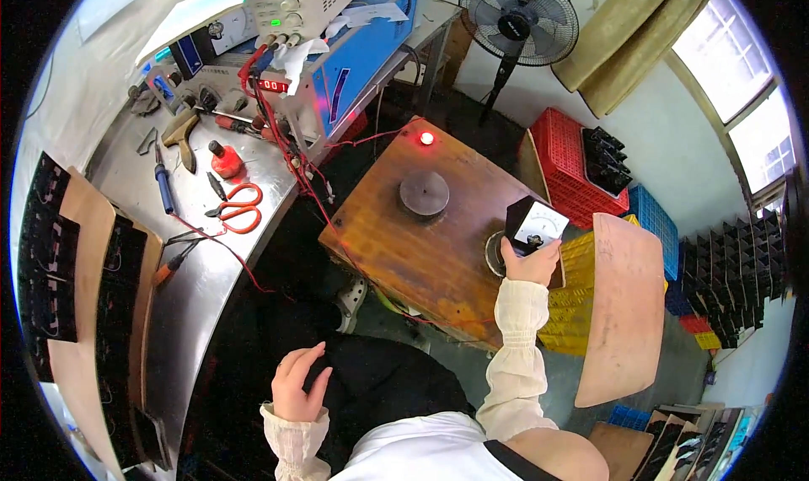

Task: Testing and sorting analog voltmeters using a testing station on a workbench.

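Observation:
My right hand (531,263) grips an analog panel meter (540,226) with a black case and a white dial face, at the right side of a brown wooden table (396,249). Part of a round, dark-rimmed piece (495,253) shows beside that hand and the meter; the rest of it is hidden. Toward the middle of the tabletop stands a grey metal disc (424,193). A red lamp (426,139) glows at the far corner. Over my dark-clothed lap, my left hand (298,383) is empty, with its fingers loosely bent and the thumb apart.
On the metal bench at left lie red-handled scissors (238,209), a red bottle (226,161) and a soldering iron (163,186). Red wires run from a power supply (303,0) to the table. A fan (516,24), red crates (566,165) and a brown board (622,308) stand around.

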### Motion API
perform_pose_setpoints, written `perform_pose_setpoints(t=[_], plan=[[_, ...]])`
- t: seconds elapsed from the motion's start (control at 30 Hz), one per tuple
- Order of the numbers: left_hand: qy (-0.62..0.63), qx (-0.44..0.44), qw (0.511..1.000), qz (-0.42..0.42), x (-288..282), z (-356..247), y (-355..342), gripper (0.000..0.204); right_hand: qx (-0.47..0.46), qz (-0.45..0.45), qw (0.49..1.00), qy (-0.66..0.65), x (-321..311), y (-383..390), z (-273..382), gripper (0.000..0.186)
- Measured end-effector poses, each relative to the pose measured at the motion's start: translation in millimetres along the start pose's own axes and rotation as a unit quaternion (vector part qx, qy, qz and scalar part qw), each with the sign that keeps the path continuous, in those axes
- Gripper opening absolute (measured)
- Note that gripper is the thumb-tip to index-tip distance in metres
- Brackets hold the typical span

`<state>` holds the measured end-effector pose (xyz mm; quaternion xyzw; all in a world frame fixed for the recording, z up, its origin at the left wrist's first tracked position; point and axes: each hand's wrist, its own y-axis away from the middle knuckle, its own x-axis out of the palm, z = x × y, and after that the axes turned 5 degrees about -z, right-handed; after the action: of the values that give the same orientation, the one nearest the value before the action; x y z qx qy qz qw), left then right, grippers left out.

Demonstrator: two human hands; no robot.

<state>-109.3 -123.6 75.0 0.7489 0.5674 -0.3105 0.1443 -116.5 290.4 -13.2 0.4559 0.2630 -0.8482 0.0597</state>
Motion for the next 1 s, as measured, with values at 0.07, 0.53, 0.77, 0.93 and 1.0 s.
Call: perform_pose_setpoints(t=[0.07, 0.53, 0.77, 0.93, 1.0], plan=[[-0.001, -0.001, 1.0, -0.006, -2.3, 1.3, 0.2, 0.04, 0.004, 0.004, 1.0, 0.002, -1.0, 0.6, 0.9, 0.118], [-0.006, -0.013, 1.0, 0.01, -3.3, 13.3, 6.2, 0.04, -0.011, 0.01, 1.0, -0.004, -3.5, -0.2, -2.6, 0.117], [-0.006, -0.023, 1.0, 0.016, -0.5, 16.4, 5.7, 0.041, -0.014, 0.01, 1.0, 0.001, -2.2, -7.7, -7.3, 0.116], [-0.023, -0.013, 1.0, 0.005, -9.6, 24.0, 8.7, 0.042, -0.11, -0.074, 0.99, -0.057, 18.2, -8.6, -19.9, 0.1], [-0.005, -0.014, 1.0, -0.009, -17.3, 27.5, 15.1, 0.041, -0.071, 0.01, 0.995, -0.072, -4.6, -6.5, 5.5, 0.087]])
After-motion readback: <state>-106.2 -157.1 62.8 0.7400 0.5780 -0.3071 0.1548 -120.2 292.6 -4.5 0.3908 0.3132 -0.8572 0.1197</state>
